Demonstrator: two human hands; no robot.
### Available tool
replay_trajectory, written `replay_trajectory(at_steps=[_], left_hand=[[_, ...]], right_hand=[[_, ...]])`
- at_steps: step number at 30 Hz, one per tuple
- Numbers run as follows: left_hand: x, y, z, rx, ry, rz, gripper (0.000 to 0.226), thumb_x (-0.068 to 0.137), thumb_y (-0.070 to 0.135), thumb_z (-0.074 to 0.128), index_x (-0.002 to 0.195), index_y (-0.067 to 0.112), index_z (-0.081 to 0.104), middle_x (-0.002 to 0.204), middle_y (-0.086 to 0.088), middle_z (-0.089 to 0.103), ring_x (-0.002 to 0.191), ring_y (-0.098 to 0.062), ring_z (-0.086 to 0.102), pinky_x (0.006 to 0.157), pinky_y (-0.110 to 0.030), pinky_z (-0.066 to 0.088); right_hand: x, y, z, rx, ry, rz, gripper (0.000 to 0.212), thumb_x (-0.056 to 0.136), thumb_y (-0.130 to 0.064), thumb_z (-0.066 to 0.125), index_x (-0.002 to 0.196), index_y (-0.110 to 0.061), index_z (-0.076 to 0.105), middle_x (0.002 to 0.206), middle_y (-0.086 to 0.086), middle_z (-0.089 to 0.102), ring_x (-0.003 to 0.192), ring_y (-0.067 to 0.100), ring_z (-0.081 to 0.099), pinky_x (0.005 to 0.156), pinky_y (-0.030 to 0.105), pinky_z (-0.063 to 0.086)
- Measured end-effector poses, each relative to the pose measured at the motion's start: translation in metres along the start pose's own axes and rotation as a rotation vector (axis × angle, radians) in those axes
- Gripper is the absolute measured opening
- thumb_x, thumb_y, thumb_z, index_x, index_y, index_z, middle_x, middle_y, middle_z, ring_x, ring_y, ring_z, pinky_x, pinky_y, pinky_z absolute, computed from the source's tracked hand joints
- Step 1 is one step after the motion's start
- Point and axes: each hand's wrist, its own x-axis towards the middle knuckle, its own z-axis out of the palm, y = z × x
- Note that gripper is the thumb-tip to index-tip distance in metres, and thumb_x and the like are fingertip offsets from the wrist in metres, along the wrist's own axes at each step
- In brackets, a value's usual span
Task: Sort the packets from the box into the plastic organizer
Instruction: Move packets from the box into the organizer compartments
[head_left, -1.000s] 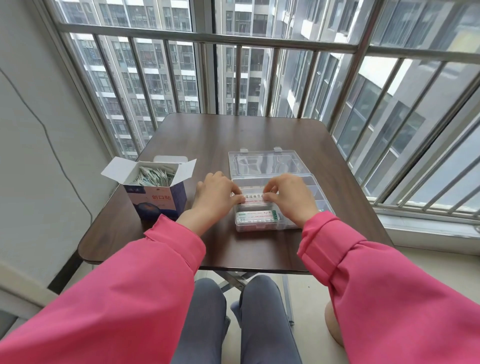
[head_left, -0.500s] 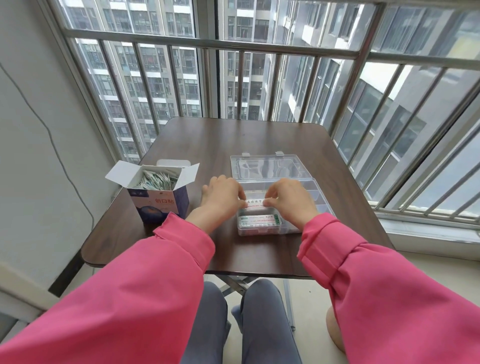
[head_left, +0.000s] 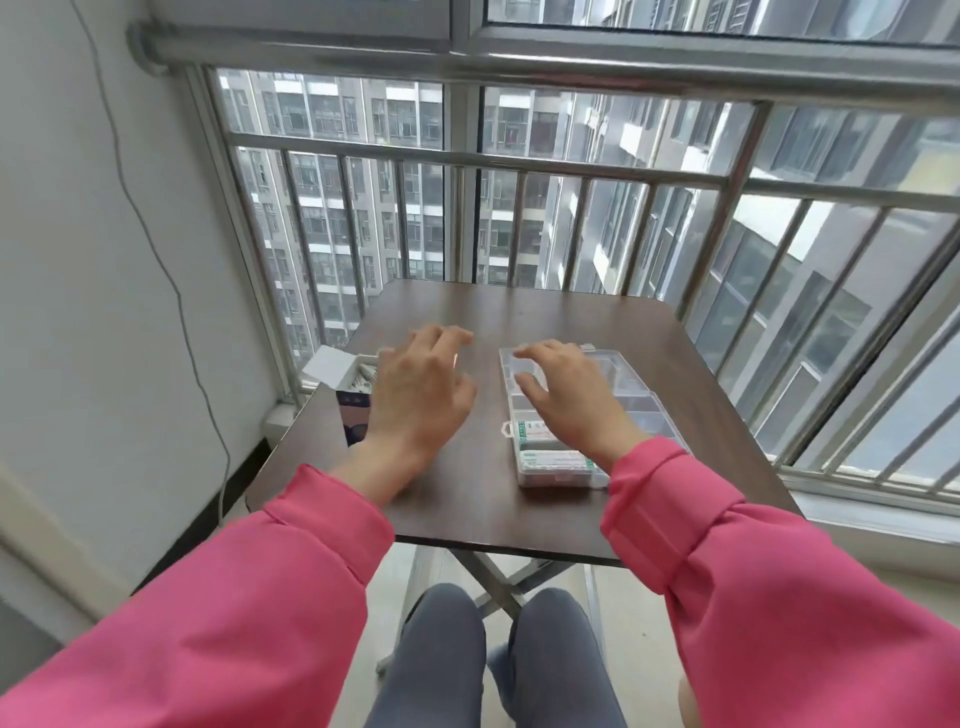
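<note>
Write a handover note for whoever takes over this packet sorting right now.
Left hand: open, empty, raised over the dark brown table beside the open blue-and-white cardboard box.
Right hand: open, empty, above the clear plastic organizer.
Done: white-and-green packets fill the organizer's nearest compartments.
Left: packets remain in the box; farther compartments look unfilled.

Bare dark wooden counter (head_left: 519, 312) lies open far and centre; the open cardboard box (head_left: 349, 387) blocks left, the clear plastic organizer (head_left: 631, 410) right.
</note>
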Motion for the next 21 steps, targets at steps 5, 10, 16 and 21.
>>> replay_trajectory(at_steps=[5,10,16,21], left_hand=[[0.010,-0.071,-0.020,0.297,-0.611,-0.121,0.109,0.071,0.049,0.071,0.151,0.023,0.002,0.159,-0.002,0.004,0.146,-0.024,0.002,0.117,-0.044,0.011],[0.030,-0.096,-0.026,0.293,-0.848,-0.141,0.113,0.067,0.043,0.079,0.151,0.020,0.006,0.155,-0.007,0.018,0.144,-0.027,0.013,0.116,-0.054,0.011],[0.006,-0.075,-0.020,0.152,-0.565,0.066,0.087,0.062,0.045,0.080,0.136,0.021,0.042,0.127,0.001,0.049,0.117,-0.021,0.044,0.095,-0.037,0.039],[-0.009,-0.053,-0.009,0.176,-0.440,0.141,0.079,0.065,0.046,0.077,0.133,0.024,0.044,0.125,0.004,0.050,0.118,-0.019,0.043,0.090,-0.033,0.033]], right_hand=[[0.002,-0.033,0.014,-0.082,-0.333,-0.197,0.067,0.096,-0.038,0.048,0.150,-0.017,0.015,0.159,0.001,0.008,0.146,0.015,0.005,0.116,0.027,0.005],[0.012,-0.052,0.016,-0.169,-0.429,-0.138,0.064,0.097,-0.046,0.038,0.149,-0.017,0.018,0.159,0.001,0.011,0.146,0.014,0.004,0.116,0.031,0.006],[0.008,-0.055,0.017,-0.097,-0.150,-0.063,0.030,0.094,-0.031,0.052,0.117,-0.015,0.061,0.115,0.010,0.054,0.115,0.025,0.045,0.096,0.037,0.038],[0.000,-0.049,0.021,-0.216,-0.052,0.034,0.024,0.086,-0.036,0.063,0.097,-0.017,0.072,0.100,0.010,0.055,0.105,0.027,0.049,0.088,0.039,0.044]])
